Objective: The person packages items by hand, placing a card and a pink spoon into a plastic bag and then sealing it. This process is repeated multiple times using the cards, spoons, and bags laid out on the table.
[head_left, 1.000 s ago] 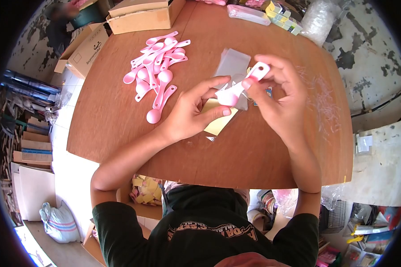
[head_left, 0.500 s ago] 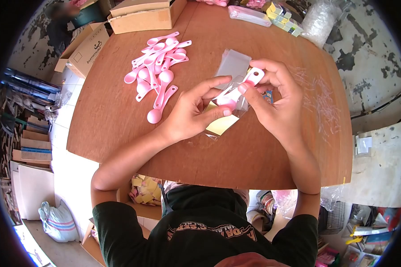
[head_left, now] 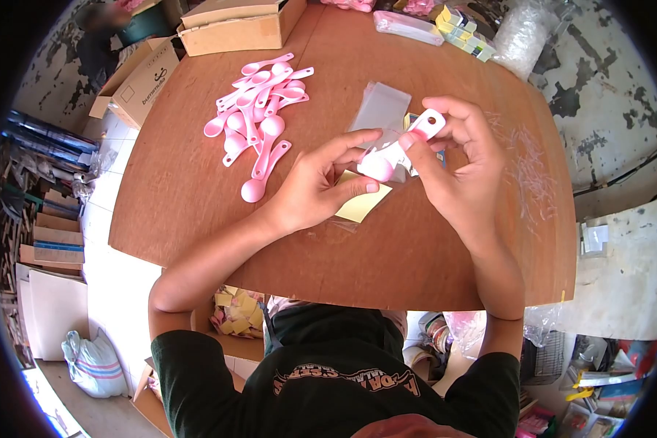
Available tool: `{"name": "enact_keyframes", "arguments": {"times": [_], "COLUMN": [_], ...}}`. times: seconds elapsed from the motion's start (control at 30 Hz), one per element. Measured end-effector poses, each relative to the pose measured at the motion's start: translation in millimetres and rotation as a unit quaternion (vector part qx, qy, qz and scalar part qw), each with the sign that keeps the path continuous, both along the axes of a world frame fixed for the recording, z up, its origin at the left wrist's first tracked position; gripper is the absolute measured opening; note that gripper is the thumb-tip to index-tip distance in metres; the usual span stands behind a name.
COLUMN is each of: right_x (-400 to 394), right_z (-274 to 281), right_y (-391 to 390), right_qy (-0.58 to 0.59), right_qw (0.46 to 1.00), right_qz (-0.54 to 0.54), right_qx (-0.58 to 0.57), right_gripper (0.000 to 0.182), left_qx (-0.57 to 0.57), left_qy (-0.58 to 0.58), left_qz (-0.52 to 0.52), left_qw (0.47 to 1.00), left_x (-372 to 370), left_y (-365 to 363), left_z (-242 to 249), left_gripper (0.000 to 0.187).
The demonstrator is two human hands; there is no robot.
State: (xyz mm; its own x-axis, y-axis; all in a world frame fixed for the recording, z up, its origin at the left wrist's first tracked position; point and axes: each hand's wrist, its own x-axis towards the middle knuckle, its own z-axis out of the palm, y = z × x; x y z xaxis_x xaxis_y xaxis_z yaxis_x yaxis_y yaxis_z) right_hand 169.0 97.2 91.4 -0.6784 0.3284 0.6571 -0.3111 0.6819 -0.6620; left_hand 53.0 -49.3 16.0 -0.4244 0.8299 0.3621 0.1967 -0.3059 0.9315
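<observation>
A pink measuring spoon (head_left: 409,142) is in my hands above the table. My right hand (head_left: 463,157) is closed on its handle, thumb and fingers pinching below the holed end. Its round bowl lies between the curved thumb and fingers of my left hand (head_left: 321,175), which seem to hold it lightly. Beneath my hands are a yellow paper piece (head_left: 363,206) and clear plastic sleeves (head_left: 382,108). A printed item with blue and yellow is mostly covered by my right hand. Left of my hands lies a loose pile of pink spoons (head_left: 263,95).
Thin clear strips (head_left: 533,171) are scattered on the table's (head_left: 328,270) right side. Cardboard boxes (head_left: 230,33) stand at the back left; a clear tray (head_left: 409,28), yellow boxes (head_left: 463,33) and a plastic roll (head_left: 524,36) at the back right. Another person (head_left: 98,44) is far left.
The spoon has shifted slightly right and up with my right hand, its bowl turning more into view. My left hand has barely moved.
</observation>
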Motion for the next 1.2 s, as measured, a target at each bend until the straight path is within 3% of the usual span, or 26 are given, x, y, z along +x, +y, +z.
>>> {"name": "enact_keyframes", "arguments": {"times": [0.37,0.47,0.53,0.57,0.67,0.73,0.87,0.97,1.0,1.07,1.1,1.2], "right_x": [1,-1,-3,-3,-3,-3,8,14,10,2,3,7], "right_z": [-5,-1,3,4,-1,-5,13,36,39,43,41,40], "right_y": [-1,-1,7,8,11,14,13,20,25,32,32,23], "right_qy": [-0.023,0.007,0.056,0.057,0.008,-0.08,-0.127,0.063,0.063,0.007,-0.061,-0.061], "right_qw": [0.999,1.0,0.984,0.984,0.991,0.989,0.98,0.996,0.996,0.972,0.983,0.985], "right_qz": [0.01,0.022,-0.005,-0.004,0.02,0.114,0.103,0.006,0.006,0.005,0.035,0.045], "right_qx": [0.038,0.018,0.169,0.17,0.135,-0.052,-0.11,0.054,0.056,0.233,0.17,0.155], "right_gripper": [0.034,0.023,0.014,0.014,0.011,0.011,0.011,0.01,0.01,0.01,0.01,0.01], "left_qx": [0.03,0.042,0.035,0.029,0.051,0.045,0.099,0.092,0.075,0.074,0.069,0.057], "left_qy": [-0.061,-0.066,-0.064,-0.062,-0.081,-0.074,-0.094,-0.008,0.052,0.041,0.038,0.066], "left_qz": [-0.034,-0.037,-0.033,-0.03,-0.043,-0.048,-0.086,-0.024,0.022,0.032,0.046,0.054], "left_qw": [0.997,0.996,0.997,0.997,0.994,0.995,0.987,0.995,0.996,0.996,0.996,0.995], "left_x": [3,2,2,2,2,1,1,-4,-5,-3,-3,-7], "left_y": [-1,-1,-3,-3,-5,-5,-2,-4,-5,-5,-5,-5], "left_z": [9,9,10,10,11,11,5,8,9,12,13,16], "left_gripper": [0.058,0.058,0.059,0.06,0.063,0.064,0.067,0.071,0.073,0.07,0.066,0.062]}}
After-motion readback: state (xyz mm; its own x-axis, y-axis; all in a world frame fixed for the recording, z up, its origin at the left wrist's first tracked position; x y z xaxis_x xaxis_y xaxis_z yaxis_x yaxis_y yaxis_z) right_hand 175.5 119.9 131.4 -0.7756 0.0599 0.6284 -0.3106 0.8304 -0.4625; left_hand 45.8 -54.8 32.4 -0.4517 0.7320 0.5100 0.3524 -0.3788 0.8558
